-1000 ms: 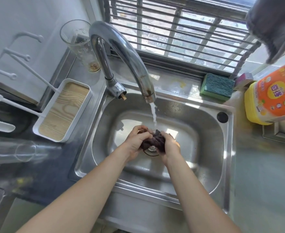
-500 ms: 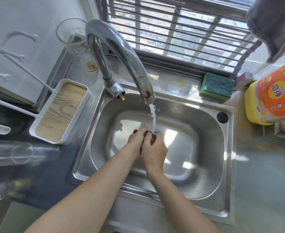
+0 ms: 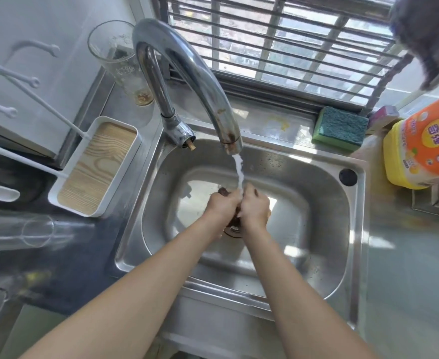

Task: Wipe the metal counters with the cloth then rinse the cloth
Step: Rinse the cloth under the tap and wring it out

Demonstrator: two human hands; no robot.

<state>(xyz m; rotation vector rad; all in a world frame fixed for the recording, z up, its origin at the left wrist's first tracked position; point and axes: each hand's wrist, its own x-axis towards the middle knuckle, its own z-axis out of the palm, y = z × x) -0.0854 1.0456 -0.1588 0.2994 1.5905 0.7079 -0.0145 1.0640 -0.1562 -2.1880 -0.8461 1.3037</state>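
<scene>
1. Both hands are down in the steel sink (image 3: 324, 193), pressed together right under the tap (image 3: 187, 73).
2. The left hand (image 3: 222, 204) and the right hand (image 3: 256, 207) are each curled around the dark cloth (image 3: 223, 190), which is bunched between them; only small bits of it peek out above the left knuckles and below, between the palms.
3. A stream of water (image 3: 239, 174) falls from the spout straight onto the spot where the two hands meet.
4. The hands sit just above the drain (image 3: 234, 231).
5. On the ledge behind the sink lies a green sponge (image 3: 340, 128), with a yellow-and-orange detergent bottle (image 3: 423, 146) to its right.
6. To the left of the tap stands a drinking glass (image 3: 117, 58), and nearer me a white tray with a wood-grain base (image 3: 96, 164) sits on the counter.
</scene>
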